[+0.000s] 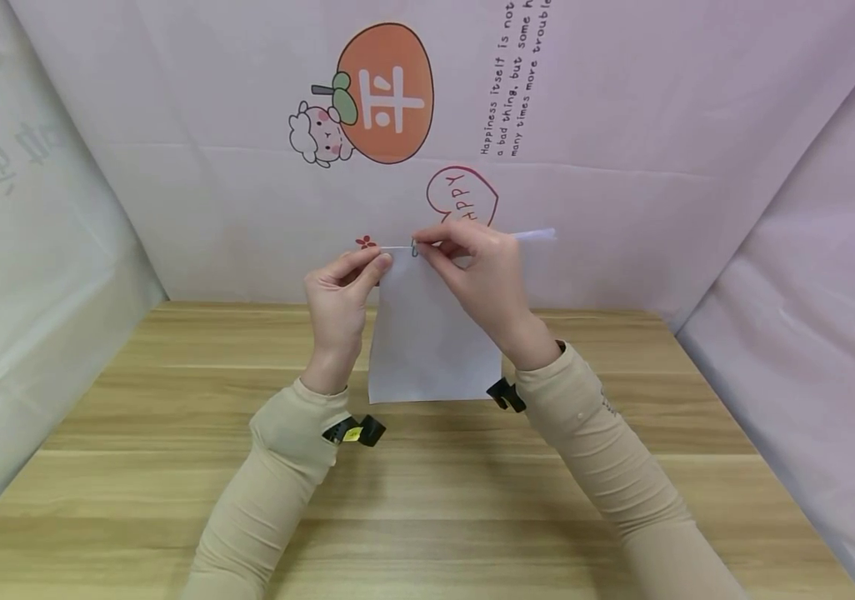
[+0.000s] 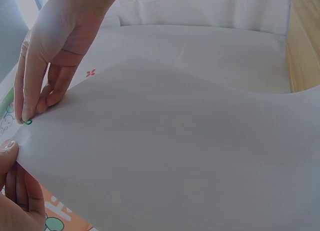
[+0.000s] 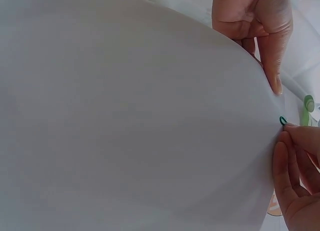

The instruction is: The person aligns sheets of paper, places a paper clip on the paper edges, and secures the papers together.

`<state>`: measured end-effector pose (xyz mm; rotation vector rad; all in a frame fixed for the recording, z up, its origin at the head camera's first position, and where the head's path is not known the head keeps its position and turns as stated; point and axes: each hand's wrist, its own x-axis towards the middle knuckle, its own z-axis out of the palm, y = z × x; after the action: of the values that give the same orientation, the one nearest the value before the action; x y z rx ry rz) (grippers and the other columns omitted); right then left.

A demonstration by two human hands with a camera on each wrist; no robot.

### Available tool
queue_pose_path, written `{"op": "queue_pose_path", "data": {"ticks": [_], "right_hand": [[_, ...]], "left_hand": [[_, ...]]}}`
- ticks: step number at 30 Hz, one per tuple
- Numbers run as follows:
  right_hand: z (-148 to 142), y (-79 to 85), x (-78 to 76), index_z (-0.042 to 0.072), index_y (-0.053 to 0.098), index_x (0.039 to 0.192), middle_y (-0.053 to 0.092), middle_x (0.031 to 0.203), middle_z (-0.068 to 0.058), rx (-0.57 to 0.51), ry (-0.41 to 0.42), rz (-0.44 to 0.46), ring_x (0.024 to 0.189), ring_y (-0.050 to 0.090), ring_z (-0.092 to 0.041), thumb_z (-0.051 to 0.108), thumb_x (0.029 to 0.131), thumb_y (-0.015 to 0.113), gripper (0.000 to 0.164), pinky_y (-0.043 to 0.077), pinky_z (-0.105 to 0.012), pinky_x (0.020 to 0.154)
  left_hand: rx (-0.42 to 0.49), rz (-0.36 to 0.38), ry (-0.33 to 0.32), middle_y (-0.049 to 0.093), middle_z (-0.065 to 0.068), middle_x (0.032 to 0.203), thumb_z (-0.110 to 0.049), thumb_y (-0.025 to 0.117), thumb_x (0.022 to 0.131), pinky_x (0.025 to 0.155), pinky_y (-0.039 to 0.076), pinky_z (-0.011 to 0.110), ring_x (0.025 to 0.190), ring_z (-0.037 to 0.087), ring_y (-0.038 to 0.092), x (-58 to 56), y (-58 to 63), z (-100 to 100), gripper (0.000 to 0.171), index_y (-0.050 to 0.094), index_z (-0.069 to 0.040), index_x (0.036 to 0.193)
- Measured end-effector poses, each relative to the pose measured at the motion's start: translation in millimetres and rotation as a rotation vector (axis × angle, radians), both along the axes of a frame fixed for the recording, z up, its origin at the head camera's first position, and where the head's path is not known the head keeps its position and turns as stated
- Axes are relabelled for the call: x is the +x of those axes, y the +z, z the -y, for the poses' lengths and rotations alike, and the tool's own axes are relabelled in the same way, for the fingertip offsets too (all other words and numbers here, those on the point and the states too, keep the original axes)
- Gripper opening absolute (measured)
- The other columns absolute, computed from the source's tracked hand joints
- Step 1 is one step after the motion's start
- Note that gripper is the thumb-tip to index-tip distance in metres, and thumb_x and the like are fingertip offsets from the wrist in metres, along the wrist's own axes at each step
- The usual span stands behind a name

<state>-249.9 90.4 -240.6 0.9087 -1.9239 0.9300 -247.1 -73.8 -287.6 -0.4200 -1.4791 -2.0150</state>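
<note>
A sheet of white paper (image 1: pixel 435 342) hangs upright from both hands, its lower edge close to the tabletop. My left hand (image 1: pixel 337 304) pinches the top left corner between thumb and fingers. A small green paper clip (image 3: pixel 282 120) sits at the paper's top edge, just right of that corner. My right hand (image 1: pixel 491 279) pinches the clip by its outer end; its loop lies against the sheet in the right wrist view. How far the clip goes over the edge is too small to tell. In the left wrist view, the right fingers (image 2: pixel 30 91) partly cover the clip.
A wood-grain table (image 1: pixel 172 467) lies below the hands. Behind it hangs a pale printed cloth (image 1: pixel 210 192) with an orange fruit drawing (image 1: pixel 386 93). Pale cloth sheets (image 1: pixel 810 317) stand at both sides. A white strip (image 1: pixel 536 235) sticks out behind the right hand.
</note>
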Motion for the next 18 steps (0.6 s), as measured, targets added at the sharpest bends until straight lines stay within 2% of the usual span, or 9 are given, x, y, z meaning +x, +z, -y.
{"op": "queue_pose_path", "data": {"ticks": [9,18], "right_hand": [[0.2,-2.5,-0.5,0.006,0.075,0.091,0.073,0.087,-0.005,0.012,-0.005,-0.018,0.071,0.066,-0.011,0.009,0.084,0.071,0.008,0.053,-0.019,0.068],[-2.3,-1.6,-1.1,0.007,0.075,0.092,0.073,0.087,-0.005,0.007,0.039,-0.014,0.069,0.066,-0.01,0.007,0.084,0.07,0.009,0.053,-0.021,0.067]], "left_hand": [[0.007,-0.009,-0.01,0.07,-0.008,0.076,-0.002,0.076,0.077,0.065,0.051,0.018,0.068,0.006,0.063,1.3,-0.4,0.3,0.027,0.067,0.017,0.094],[0.006,-0.021,-0.008,0.07,-0.008,0.076,-0.002,0.076,0.077,0.064,0.052,0.019,0.068,0.006,0.063,0.5,-1.0,0.2,0.026,0.067,0.017,0.094]]}}
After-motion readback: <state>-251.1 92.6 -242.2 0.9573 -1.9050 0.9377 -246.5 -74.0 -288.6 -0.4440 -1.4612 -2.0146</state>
